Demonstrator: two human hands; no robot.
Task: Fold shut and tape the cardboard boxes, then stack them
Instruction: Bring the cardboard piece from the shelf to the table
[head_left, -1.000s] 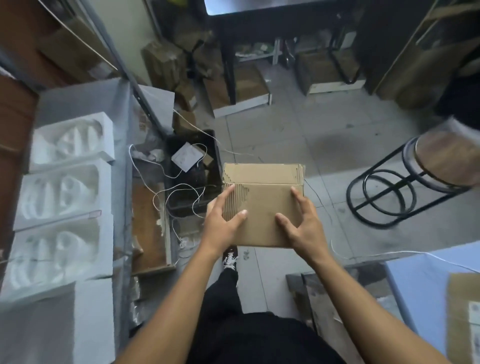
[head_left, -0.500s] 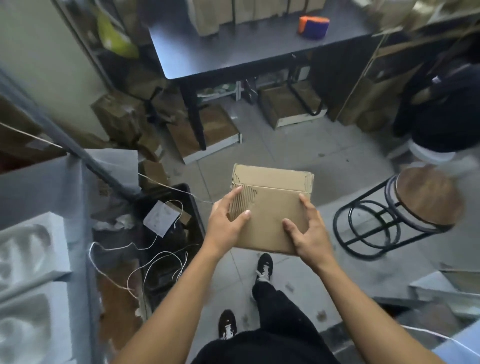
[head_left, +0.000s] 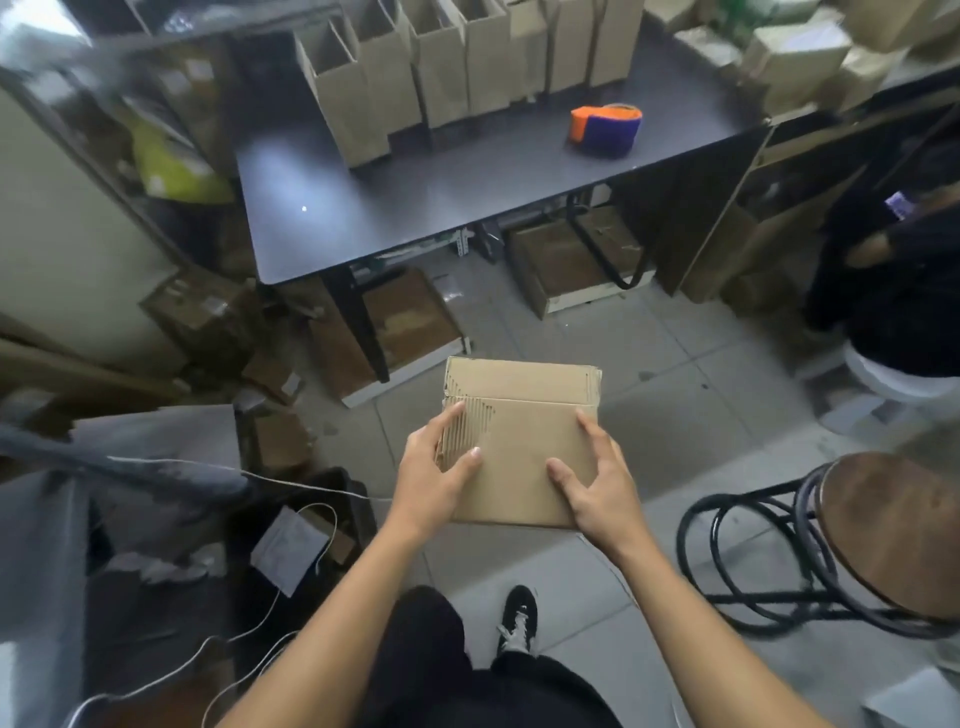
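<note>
A person holds a flattened cardboard box (head_left: 524, 441) in mid-air above the tiled floor (head_left: 675, 395), at the centre of the frame. The left hand (head_left: 434, 475) clasps its left edge, thumb laid across a patch of torn, exposed corrugation; the right hand (head_left: 597, 486) clasps the right edge, thumb and fingers spread on top. Each grip is closed on the box. At 12 o'clock stands a dark desk (head_left: 415, 208) carrying a row of upright open cardboard boxes (head_left: 441, 67) and, toward 1 o'clock, an orange-and-purple tape dispenser (head_left: 605, 130). A round wooden stool (head_left: 893, 535) on a black wire frame sits at 4 o'clock. White cords (head_left: 291, 488) trail at 8 o'clock.
</note>
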